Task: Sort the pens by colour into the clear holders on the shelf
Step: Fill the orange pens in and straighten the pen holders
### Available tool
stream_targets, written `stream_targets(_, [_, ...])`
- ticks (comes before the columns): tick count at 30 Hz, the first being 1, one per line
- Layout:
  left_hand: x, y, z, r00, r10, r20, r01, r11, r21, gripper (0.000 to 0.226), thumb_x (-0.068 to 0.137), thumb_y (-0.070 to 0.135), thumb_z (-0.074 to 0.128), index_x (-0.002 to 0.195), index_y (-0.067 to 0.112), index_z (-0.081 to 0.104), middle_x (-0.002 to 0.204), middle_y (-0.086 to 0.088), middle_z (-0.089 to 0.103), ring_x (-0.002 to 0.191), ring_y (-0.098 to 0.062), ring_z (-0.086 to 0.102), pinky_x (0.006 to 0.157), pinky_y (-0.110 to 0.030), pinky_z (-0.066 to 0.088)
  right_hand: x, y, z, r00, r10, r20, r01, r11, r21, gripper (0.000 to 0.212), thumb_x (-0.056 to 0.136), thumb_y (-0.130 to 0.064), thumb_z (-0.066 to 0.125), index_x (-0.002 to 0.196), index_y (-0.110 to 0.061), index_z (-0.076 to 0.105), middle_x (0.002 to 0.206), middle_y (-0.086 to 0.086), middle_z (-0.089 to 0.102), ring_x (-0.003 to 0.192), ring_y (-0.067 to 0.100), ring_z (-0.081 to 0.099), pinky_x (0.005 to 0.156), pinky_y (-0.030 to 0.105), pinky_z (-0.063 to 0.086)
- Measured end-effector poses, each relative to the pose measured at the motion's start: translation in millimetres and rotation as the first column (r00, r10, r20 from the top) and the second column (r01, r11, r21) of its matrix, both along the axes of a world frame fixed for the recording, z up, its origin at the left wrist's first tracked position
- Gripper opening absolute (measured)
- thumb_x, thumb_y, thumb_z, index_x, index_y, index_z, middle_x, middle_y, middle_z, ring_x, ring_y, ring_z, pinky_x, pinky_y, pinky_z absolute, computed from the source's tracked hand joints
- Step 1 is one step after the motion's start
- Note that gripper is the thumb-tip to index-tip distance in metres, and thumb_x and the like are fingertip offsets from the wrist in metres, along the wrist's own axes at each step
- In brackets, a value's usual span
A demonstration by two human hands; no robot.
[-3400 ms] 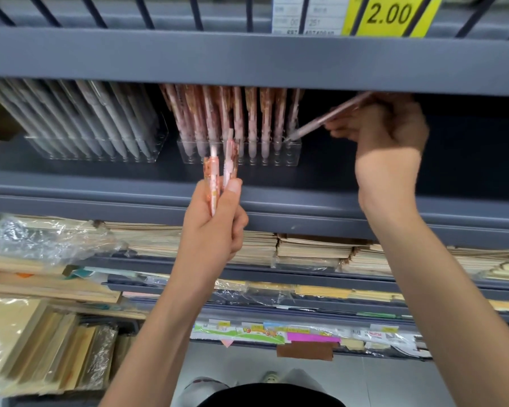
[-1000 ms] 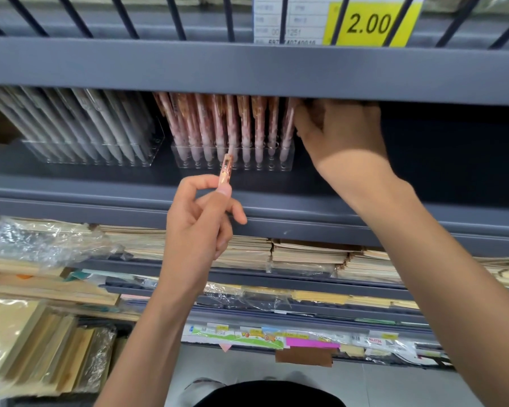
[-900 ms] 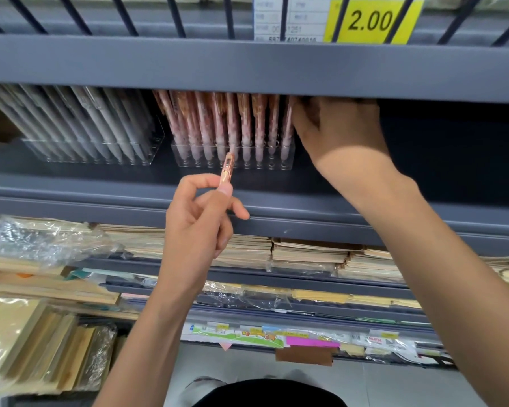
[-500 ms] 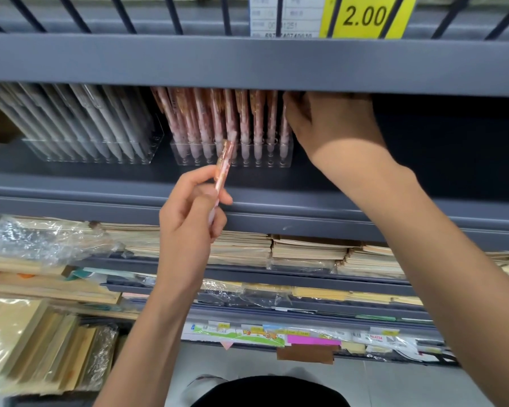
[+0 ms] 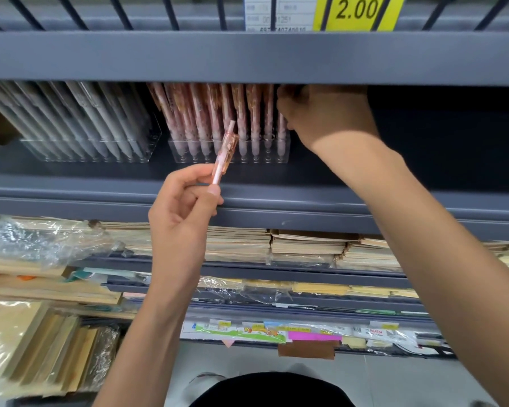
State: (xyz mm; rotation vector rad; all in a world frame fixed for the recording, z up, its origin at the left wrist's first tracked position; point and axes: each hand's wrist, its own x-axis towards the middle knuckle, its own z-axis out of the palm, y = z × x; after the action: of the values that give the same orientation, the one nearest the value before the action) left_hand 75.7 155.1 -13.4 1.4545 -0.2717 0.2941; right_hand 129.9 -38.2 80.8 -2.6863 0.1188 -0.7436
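Fingers [image 5: 185, 175] of the left hand [image 5: 182, 218] are pinched round a pink patterned plastic pen [image 5: 224, 155], held tilted just before the clear plastic holder of pink pens [image 5: 259, 157] on the grey metal shelf [image 5: 365, 183]; the right hand [image 5: 325, 118] is set at that row's right end, fingers curled; whether a pen is gripped cannot be told.

L hand [image 5: 182, 212], R hand [image 5: 326, 118], forearms [image 5: 423, 245] bare; black garment [image 5: 272, 390] at btm.
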Motion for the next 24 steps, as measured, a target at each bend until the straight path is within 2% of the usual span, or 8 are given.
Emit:
stream_targets(4, [1, 2, -2, 1.000, 0.011, 0.009, -0.011, 1.000, -0.003, 0.023, 0.094, 0.012, 0.064, 0.108, 0.029, 0.071, 0.092, 0.010, 0.071, 0.084, -0.012, 0.066, 0.078, -0.022, 0.053, 1, -6, -3, 0.999, 0.035, 0.002, -0.035, 0.983, 0.181, 0.041, 0.094, -0.048, 0.047, 0.111, -0.016, 0.067, 0.114, 0.008, 0.070, 0.116, 0.028, 0.060, 0.106, 0.036, 0.040])
stream_targets(7, [1, 4, -5, 1.000, 0.028, -0.013, -0.028, 0.999, -0.025, 0.019, 0.093, 0.014, 0.068, 0.105, 0.027, 0.073, 0.090, 0.005, 0.075, 0.084, -0.013, 0.070, 0.079, -0.021, 0.054, -14, -11, -7, 0.999, -0.004, 0.054, -0.011, 0.961, 0.275, 0.043, 0.089, -0.053, 0.052, 0.088, -0.015, 0.071, 0.087, 0.006, 0.073, 0.088, 0.026, 0.068, 0.091, 0.046, 0.050])
stream_targets(9, [1, 4, -6, 0.999, 0.033, -0.027, -0.034, 0.999, -0.036, 0.015, 0.091, 0.018, 0.070, 0.102, 0.028, 0.074, 0.090, 0.003, 0.077, 0.086, -0.015, 0.071, 0.080, -0.022, 0.054, -29, -7, -12, 0.983, 0.016, 0.181, -0.098, 0.886, 0.453, 0.033, 0.085, -0.046, 0.059, 0.075, -0.016, 0.069, 0.068, 0.003, 0.070, 0.066, 0.024, 0.067, 0.080, 0.050, 0.053])
stream_targets(12, [0, 1, -6, 0.999, 0.026, -0.029, -0.028, 0.999, -0.046, 0.012, 0.092, 0.019, 0.070, 0.100, 0.027, 0.075, 0.091, 0.001, 0.078, 0.089, -0.018, 0.073, 0.081, -0.023, 0.054, -49, 10, -20, 0.963, 0.223, 0.153, -0.268, 0.702, 0.660, 0.015, 0.083, -0.034, 0.068, 0.071, -0.026, 0.070, 0.066, 0.000, 0.070, 0.053, 0.012, 0.062, 0.061, 0.036, 0.054])
stream_targets(14, [0, -1, -6, 1.000, 0.018, -0.025, -0.019, 0.999, -0.041, 0.013, 0.092, 0.017, 0.070, 0.099, 0.027, 0.075, 0.092, 0.001, 0.078, 0.090, -0.019, 0.073, 0.082, -0.023, 0.054, -58, 20, -28, 0.933, 0.351, 0.078, -0.312, 0.683, 0.661, 0.009, 0.084, -0.035, 0.070, 0.080, -0.029, 0.075, 0.071, -0.007, 0.072, 0.058, 0.003, 0.061, 0.058, 0.023, 0.050])
stream_targets(17, [-1, -4, -5, 1.000, 0.004, -0.017, -0.004, 1.000, -0.008, 0.016, 0.091, 0.015, 0.072, 0.097, 0.030, 0.076, 0.095, 0.002, 0.078, 0.093, -0.019, 0.073, 0.084, -0.025, 0.055, -65, 28, -35, 0.914, 0.396, 0.087, -0.349, 0.660, 0.665, 0.009, 0.085, -0.030, 0.072, 0.087, -0.024, 0.078, 0.073, -0.009, 0.073, 0.062, 0.000, 0.062, 0.059, 0.018, 0.049])
stream_targets(21, [0, 0, -5, 0.991, 0.056, 0.123, -0.082, 0.972, 0.219, 0.015, 0.095, 0.019, 0.067, 0.103, 0.030, 0.074, 0.102, 0.005, 0.075, 0.099, -0.015, 0.069, 0.088, -0.030, 0.053, -67, 30, -37, 0.918, 0.364, 0.158, -0.354, 0.572, 0.740, 0.005, 0.087, -0.020, 0.070, 0.087, -0.017, 0.074, 0.076, -0.003, 0.074, 0.066, 0.012, 0.070, 0.062, 0.023, 0.055])
stream_targets(24, [13, 16, -15, 0.921, 0.083, 0.380, -0.298, 0.779, 0.552, 0.020, 0.099, 0.025, 0.057, 0.113, 0.018, 0.070, 0.115, 0.007, 0.068, 0.117, -0.014, 0.059, 0.102, -0.034, 0.043, -65, 19, -31, 0.933, 0.187, 0.307, -0.357, 0.573, 0.738, 0.012, 0.084, -0.014, 0.060, 0.085, -0.024, 0.066, 0.074, -0.001, 0.073, 0.067, 0.019, 0.072, 0.065, 0.033, 0.059])
